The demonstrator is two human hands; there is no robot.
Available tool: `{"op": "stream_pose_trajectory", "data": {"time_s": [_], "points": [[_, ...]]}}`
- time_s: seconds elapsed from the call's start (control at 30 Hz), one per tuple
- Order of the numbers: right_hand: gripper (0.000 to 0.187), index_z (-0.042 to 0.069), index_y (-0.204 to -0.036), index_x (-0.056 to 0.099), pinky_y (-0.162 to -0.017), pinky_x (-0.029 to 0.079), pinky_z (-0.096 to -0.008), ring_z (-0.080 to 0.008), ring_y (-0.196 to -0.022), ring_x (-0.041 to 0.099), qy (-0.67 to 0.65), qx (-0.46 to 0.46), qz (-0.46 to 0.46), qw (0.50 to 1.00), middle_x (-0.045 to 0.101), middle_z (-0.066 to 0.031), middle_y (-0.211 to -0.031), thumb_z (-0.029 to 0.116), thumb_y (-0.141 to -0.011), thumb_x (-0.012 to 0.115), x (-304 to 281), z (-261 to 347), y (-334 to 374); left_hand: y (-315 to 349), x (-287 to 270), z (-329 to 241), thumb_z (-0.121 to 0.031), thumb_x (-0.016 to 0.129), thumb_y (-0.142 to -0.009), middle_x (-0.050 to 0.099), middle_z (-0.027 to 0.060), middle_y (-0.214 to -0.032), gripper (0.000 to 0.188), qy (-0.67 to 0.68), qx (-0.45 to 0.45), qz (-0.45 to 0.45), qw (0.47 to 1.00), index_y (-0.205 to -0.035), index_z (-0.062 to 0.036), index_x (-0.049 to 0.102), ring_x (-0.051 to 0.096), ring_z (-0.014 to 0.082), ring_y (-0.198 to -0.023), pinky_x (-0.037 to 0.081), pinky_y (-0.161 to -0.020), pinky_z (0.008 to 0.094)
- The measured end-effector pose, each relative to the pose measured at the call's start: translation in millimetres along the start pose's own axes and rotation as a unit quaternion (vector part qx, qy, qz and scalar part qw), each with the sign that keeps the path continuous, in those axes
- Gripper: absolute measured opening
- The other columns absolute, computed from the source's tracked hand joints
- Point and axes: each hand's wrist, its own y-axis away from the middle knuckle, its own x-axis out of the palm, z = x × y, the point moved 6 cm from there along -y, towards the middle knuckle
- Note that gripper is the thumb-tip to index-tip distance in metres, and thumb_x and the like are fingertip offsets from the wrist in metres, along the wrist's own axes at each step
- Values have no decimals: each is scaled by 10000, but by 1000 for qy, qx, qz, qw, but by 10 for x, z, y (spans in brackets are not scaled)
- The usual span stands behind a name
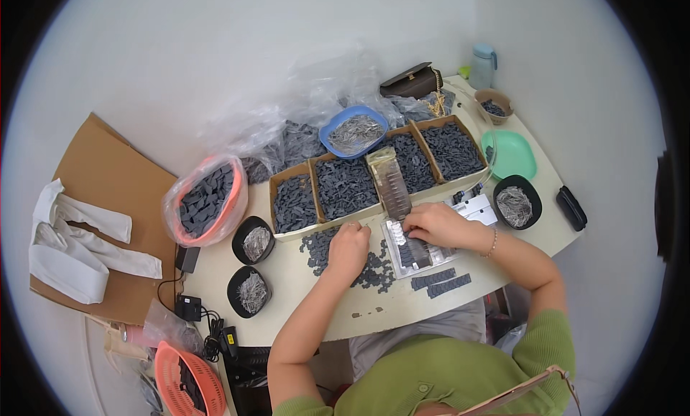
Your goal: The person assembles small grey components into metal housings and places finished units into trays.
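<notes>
My left hand point(349, 248) is closed, fingertips together, over loose small dark grey pieces point(374, 271) scattered on the table; anything in its fingers is too small to make out. Bent over a silvery metal fixture point(394, 252), my right hand point(437, 225) has its fingers curled down onto it, and their tips are partly hidden. A row of dark grey pieces point(407, 255) sits in the fixture. From its far side a clear ribbed plastic strip point(392, 186) slants up over the box edge. Two dark grey assembled strips point(448, 285) lie near the table's front edge.
Behind my hands stands a divided cardboard box point(291, 235) filled with dark grey pieces, a blue tray point(327, 138) of metal pins resting on it. Black bowls of pins point(251, 294) flank the work area. An orange basket point(237, 200) stands left, a green tray point(519, 156) right.
</notes>
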Motion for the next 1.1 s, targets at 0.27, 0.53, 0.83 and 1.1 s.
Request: {"op": "stream_pose_trajectory", "data": {"time_s": [0.27,0.53,0.83,1.1], "points": [[119,45,-831,614,-730,491,-401,-301,-814,599,64,-43,-91,993,579,-106,-795,159,-818,640,7,61,102,114,7,-601,-25,623,-737,642,91,-940,209,57,182,-56,980,-943,-23,659,629,255,-830,531,-675,338],[91,53,-824,601,-694,501,-356,-259,-790,587,147,-105,-87,980,557,-85,-796,117,-760,598,165,201,103,307,-138,-757,-2,600,-698,649,111,-1035,307,-16,210,-97,973,-1001,-3,648,625,275,-969,524,-805,356],[151,43,-834,652,-755,461,-349,-235,-860,539,172,-137,-70,973,554,-68,-849,115,-705,622,139,345,91,49,-87,99,36,579,-706,641,100,-892,232,-13,77,-14,997,-903,-29,681,606,275,-856,496,-779,363],[73,102,-746,670,-815,398,-333,-213,-911,543,195,-128,15,972,585,-57,-864,147,-690,682,584,466,-352,12,-115,164,44,598,-732,560,108,-804,152,38,10,-45,998,-855,-34,641,585,285,-781,490,-703,367]]}}
